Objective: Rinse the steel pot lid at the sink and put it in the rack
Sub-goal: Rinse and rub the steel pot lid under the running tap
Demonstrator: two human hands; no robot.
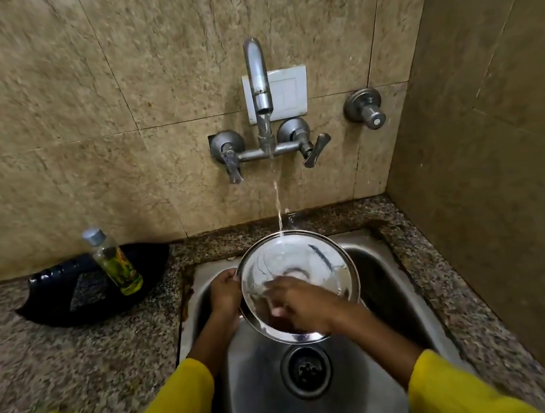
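The round steel pot lid (305, 260) is tilted over the steel sink (407, 279), its far rim under a thin stream of water from the wall tap (258, 81). My left hand (224, 293) grips the lid's left rim. My right hand (298, 301) lies flat on the lid's wet inner face with fingers spread, slightly blurred. No rack is in view.
A speckled granite counter (78, 367) surrounds the sink. On its left lies a black plastic bag (69, 299) with a clear bottle of green liquid (113, 262) standing on it. The sink drain (306, 372) is below the lid. A tiled side wall (497, 144) closes the right.
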